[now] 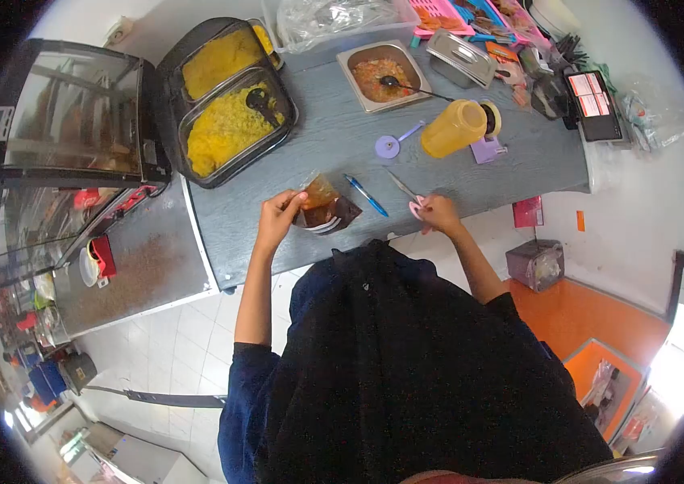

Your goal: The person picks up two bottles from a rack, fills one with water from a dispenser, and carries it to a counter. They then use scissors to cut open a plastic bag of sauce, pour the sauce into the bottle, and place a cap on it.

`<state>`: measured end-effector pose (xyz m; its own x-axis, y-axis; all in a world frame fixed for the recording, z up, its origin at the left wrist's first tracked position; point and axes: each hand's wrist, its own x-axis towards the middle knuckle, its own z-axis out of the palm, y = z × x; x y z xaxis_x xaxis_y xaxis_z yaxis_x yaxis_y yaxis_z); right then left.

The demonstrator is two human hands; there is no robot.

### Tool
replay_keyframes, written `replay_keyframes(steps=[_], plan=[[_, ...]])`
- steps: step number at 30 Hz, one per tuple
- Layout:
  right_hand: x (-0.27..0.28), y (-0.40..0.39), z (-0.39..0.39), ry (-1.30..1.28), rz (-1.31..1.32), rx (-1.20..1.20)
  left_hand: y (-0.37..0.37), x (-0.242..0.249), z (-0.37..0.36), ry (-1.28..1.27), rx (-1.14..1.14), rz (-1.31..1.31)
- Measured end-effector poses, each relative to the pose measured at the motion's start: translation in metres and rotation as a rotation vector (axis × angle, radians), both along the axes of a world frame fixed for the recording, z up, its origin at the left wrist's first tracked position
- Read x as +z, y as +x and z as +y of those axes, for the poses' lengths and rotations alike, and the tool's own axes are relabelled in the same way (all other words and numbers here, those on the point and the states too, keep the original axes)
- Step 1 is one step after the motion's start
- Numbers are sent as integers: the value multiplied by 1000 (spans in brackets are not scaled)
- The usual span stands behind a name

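No label or writing can be read anywhere here; the red-and-white screen of the tablet at the far right of the counter is too small to make out. Your left hand pinches the top of one clear plastic bag holding brown liquid, which stands over a small stack of white spoons or lids near the counter's front edge. Your right hand is closed around the pink handles of one pair of scissors, whose blades lie flat on the counter and point away from you. Between the two hands lies one blue pen. Farther back you have two trays of yellow rice, one steel pan of red-orange food with a ladle in it, one lidded steel pan, one yellow jug lying on its side, and one purple round-headed tool.
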<state>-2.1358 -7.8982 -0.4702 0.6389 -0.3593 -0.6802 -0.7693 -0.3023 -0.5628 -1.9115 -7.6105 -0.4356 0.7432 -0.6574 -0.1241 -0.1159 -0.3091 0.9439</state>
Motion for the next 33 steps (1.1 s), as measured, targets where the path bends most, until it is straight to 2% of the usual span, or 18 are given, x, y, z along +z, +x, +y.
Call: replay_keyframes(steps=[3,6,9,12,15,18,21,24,30,33], plan=[[2,1,6,347,-140,-90,-2,7,4,52,-28,58],[9,20,22,210,-388,154,-6,3,7,9,-43,45],[47,61,23,-102,-413,561,-12,14,8,36,-49,82],[49,82,25,-113,-501,581,-14,19,8,36,-57,50],[57,96,23,-151,-411,633,-12,13,11,83,-59,93],[65,100,22,-218,-360,615,-15,15,12,21,-26,98],[63,102,23,-235,-361,730,-14,13,12,-4,-45,105],[47,108,29,-183,-421,668,-15,15,10,13,-58,91],[63,115,34,-212,-253,737,-11,18,11,21,-49,113],[47,113,40,-178,-442,657,-11,18,8,14,-72,59]])
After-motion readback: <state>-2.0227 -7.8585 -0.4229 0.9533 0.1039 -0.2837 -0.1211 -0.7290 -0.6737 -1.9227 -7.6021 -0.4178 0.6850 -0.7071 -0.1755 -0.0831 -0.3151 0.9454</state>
